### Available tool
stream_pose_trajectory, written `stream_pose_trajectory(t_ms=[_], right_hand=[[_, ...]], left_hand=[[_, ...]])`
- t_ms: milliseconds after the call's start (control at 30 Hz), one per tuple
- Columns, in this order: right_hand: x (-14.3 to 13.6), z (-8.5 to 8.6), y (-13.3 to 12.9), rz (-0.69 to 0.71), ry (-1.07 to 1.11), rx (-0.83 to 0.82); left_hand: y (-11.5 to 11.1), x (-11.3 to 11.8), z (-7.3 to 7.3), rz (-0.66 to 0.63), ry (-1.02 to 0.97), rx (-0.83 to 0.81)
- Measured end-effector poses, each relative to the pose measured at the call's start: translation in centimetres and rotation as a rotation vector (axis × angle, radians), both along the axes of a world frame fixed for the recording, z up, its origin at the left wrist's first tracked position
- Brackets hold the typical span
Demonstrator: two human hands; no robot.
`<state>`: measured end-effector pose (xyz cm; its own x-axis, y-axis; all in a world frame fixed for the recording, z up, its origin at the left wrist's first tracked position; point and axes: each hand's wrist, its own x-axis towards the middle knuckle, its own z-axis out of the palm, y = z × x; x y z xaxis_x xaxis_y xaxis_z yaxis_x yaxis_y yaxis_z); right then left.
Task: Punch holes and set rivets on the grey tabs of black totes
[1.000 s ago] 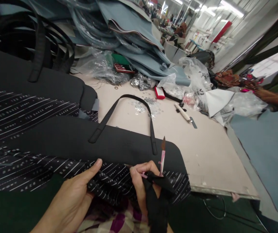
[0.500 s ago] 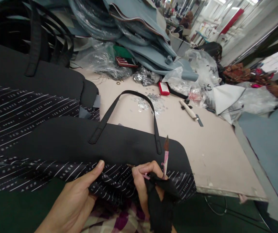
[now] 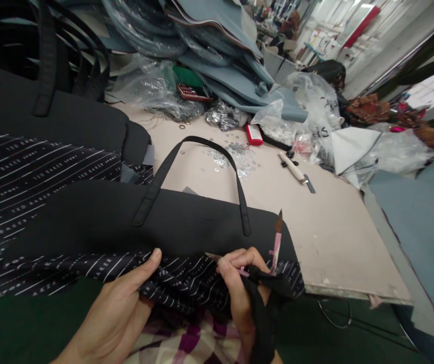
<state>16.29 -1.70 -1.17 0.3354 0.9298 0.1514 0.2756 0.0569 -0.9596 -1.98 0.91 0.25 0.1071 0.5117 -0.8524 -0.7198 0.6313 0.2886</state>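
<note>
A black bag panel with a looped black handle lies across the table's front edge. Striped, lettered lining fabric is joined along its lower side. My left hand grips the lining, thumb on top near the panel's edge, fingers hidden beneath. My right hand pinches a small pointed tool against the lining just below the panel. A pink-wrapped blade sticks up from the same hand, and a black cloth strip hangs from it.
More black panels and striped lining lie at the left. Behind are metal washers, a red box, a calculator, plastic bags and blue-grey sheets. A white-handled tool lies on the table.
My right hand has moved a little to the right along the lining, with the tool and upright blade. My left hand keeps its grip.
</note>
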Motion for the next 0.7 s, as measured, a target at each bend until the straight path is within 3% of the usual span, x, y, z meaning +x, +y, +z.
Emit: stream_pose_trajectory(t_ms=[300, 567, 700], right_hand=[[-0.3, -0.1, -0.1, 0.012, -0.155, -0.037], [-1.0, -0.7, 0.1, -0.047, -0.235, -0.015], [-1.4, -0.4, 0.5, 0.027, -0.368, 0.021]], left_hand=[[-0.6, -0.5, -1.0, -0.031, -0.033, 0.034], [-0.2, 0.1, -0.4, -0.013, 0.028, -0.025], [-0.4, -0.1, -0.5, -0.048, 0.044, 0.0]])
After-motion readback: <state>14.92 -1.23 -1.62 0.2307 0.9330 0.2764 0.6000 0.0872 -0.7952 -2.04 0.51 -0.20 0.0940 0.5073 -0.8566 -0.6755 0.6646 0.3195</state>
